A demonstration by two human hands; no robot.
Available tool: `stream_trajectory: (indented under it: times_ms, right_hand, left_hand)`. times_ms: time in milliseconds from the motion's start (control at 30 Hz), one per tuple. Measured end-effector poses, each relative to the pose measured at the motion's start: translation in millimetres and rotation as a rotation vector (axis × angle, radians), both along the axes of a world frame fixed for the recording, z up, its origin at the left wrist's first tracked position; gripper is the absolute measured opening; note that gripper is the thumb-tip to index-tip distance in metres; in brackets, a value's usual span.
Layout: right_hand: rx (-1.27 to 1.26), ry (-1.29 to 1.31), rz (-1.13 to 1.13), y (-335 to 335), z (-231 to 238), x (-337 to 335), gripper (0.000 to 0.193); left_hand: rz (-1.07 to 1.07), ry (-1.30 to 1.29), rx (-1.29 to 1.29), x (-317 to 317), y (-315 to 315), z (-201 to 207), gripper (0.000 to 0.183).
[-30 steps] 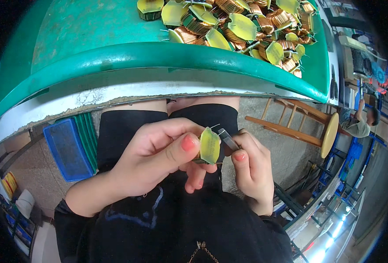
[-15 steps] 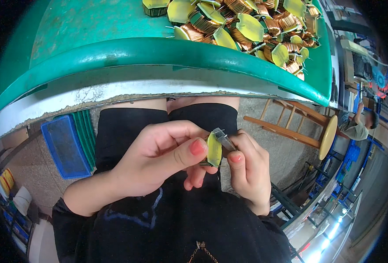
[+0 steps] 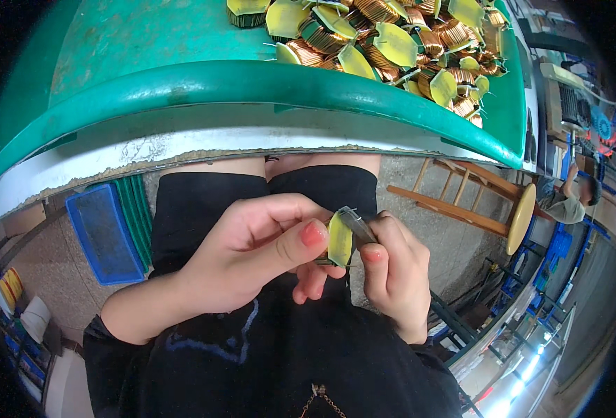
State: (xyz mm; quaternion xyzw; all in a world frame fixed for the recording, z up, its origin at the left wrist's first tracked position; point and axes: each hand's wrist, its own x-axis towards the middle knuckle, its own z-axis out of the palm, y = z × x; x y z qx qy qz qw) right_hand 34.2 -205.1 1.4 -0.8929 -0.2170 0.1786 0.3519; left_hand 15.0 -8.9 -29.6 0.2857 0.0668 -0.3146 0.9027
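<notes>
My left hand grips a wire-wound coil with a yellow-green end plate, held above my lap. The plate faces toward my right side, and most of the winding is hidden behind my fingers. My right hand is closed on a flat grey blade-like piece, pinched between thumb and forefinger. Its clear-looking tip lies against the upper edge of the plate. Beyond my knees, a pile of copper coils with yellow-green plates fills the right part of a green tray.
The tray rests on a white table with a chipped front edge. A blue crate stands on the floor at left. To the right is a wooden stool. Farther off, a person is beside cluttered shelves.
The grey piece has shifted slightly, its tip now lower and closer against the plate. My right hand has tilted a little with it; my left hand has barely moved.
</notes>
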Motion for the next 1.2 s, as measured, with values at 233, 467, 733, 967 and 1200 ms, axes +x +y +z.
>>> stream_trajectory:
  times_ms: [233, 467, 733, 967, 1200]
  right_hand:
    - [-0.043, -0.011, -0.007, -2, 0, -1, 0.011]
    - [-0.015, 0.087, -0.016, -4, -2, -2, 0.011]
    - [-0.057, -0.152, -0.014, -1, -10, -6, 0.015]
    - [-0.233, -0.416, -0.036, 2, -20, -14, 0.019]
    - [-0.046, -0.263, -0.201, 3, -25, -16, 0.025]
  left_hand:
    - [-0.013, 0.019, 0.029, 2, 0, 1, 0.041]
    - [0.267, -0.088, 0.171, -7, -8, -1, 0.040]
    - [0.330, -0.346, 0.271, -14, -11, -7, 0.051]
    - [0.410, -0.249, 0.235, -16, -18, -9, 0.045]
    - [0.428, -0.335, 0.227, -9, -13, -11, 0.045]
